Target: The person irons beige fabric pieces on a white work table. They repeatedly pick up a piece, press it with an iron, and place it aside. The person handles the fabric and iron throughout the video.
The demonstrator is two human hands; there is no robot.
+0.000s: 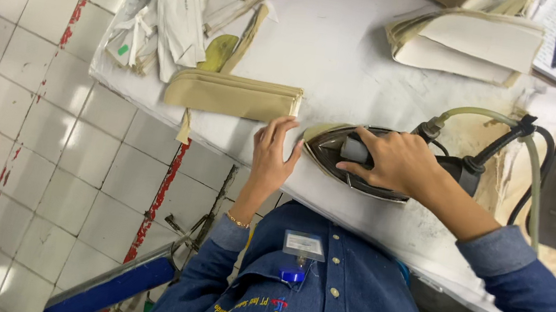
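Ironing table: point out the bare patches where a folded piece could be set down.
Widest bare patch: the white table between the folded tan piece, the stacked cream pieces and the iron. A narrow strip runs along the near edge below the left hand. Crowded: the far-left corner under the heap of white pieces, and around the iron's hose by the right hand.

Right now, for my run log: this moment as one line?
left hand: flat on ironing table | right hand: gripping iron | folded beige piece: beside

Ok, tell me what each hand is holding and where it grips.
The right hand grips the iron by its top handle. The left hand holds nothing; it lies flat on the white pressing table beside the iron's tip.
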